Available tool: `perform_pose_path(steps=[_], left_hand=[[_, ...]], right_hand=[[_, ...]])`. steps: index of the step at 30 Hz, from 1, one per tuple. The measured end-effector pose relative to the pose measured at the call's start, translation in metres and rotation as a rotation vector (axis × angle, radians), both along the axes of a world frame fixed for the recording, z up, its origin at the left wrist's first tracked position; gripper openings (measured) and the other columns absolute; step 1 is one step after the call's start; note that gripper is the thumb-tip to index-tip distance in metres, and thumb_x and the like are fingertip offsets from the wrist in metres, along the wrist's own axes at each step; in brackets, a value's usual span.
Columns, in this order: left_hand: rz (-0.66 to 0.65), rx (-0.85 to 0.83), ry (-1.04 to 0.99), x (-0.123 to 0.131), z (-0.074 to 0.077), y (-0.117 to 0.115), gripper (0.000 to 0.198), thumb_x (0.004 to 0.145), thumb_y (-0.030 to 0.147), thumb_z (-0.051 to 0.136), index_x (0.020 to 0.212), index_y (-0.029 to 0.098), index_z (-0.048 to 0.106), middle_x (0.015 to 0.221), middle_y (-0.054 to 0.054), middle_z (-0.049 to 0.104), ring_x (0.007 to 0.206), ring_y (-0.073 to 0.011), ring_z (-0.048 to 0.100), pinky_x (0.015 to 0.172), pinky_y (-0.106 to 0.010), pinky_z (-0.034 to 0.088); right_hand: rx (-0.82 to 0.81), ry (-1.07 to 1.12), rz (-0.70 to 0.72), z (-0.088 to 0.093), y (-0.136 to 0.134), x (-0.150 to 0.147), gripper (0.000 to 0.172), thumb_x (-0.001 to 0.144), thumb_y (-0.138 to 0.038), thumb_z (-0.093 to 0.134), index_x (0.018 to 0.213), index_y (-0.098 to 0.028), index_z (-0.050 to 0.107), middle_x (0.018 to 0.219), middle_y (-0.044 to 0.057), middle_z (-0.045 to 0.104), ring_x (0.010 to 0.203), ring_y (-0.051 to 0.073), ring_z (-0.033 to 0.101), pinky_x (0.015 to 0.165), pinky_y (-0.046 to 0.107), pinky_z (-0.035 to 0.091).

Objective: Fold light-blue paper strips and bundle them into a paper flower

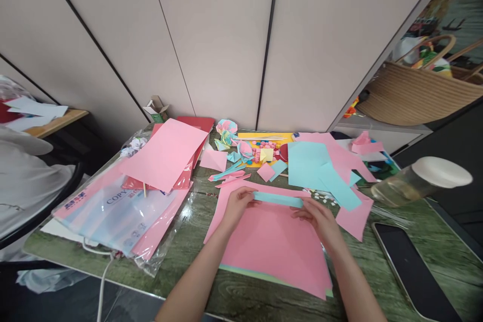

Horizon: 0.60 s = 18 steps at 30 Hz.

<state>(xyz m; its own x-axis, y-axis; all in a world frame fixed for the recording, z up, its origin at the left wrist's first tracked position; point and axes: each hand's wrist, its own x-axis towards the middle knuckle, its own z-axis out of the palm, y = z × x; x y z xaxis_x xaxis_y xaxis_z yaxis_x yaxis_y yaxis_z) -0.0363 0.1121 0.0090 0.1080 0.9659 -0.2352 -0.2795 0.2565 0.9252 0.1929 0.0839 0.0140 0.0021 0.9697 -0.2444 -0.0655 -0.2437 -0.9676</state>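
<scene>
Between my two hands is a light blue paper strip [277, 199], stretched sideways over a stack of pink paper sheets [275, 246]. My left hand [239, 204] pinches the strip's left end. The right end is held between the thumb and fingers of my right hand [315, 213]. Just beyond lie folded blue and pink paper strips [230, 173], a small pink paper square [265, 172] and folded paper flowers [245, 150]. A larger light blue sheet [306, 163] lies past my right hand, with a cut blue piece [341, 188] over its edge.
A plastic-wrapped paper pack [124, 211] with loose pink sheets covers the table's left side. On the right are a phone [411, 266] and a clear cup with a white lid [418, 181]. A white cable [102, 282] hangs off the front edge. Wall panels [222, 35] stand behind.
</scene>
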Motion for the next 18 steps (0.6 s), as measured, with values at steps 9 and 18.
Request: perform_pose_path(steps=[9,18], left_hand=[[-0.001,-0.020,-0.018,-0.0003,-0.0005,0.0000,0.020,0.066,0.021,0.057,0.083,0.011,0.059,0.072,-0.006,0.063,0.066,-0.0170,0.063,0.063,-0.028,0.049],[-0.162,0.130,0.166,-0.0072,0.0008,0.0004,0.017,0.068,0.019,0.054,0.082,0.013,0.060,0.056,-0.001,0.059,0.050,-0.0115,0.057,0.049,-0.022,0.042]], right_hand=[[0.023,-0.081,-0.027,-0.0054,0.0011,0.0001,0.034,0.072,-0.042,0.058,0.095,-0.017,0.060,0.082,0.007,0.068,0.072,0.021,0.064,0.062,0.029,0.045],[0.052,-0.152,-0.009,-0.0037,0.0015,0.0028,0.031,0.075,-0.040,0.054,0.098,-0.020,0.057,0.068,0.004,0.067,0.069,0.020,0.064,0.062,0.028,0.045]])
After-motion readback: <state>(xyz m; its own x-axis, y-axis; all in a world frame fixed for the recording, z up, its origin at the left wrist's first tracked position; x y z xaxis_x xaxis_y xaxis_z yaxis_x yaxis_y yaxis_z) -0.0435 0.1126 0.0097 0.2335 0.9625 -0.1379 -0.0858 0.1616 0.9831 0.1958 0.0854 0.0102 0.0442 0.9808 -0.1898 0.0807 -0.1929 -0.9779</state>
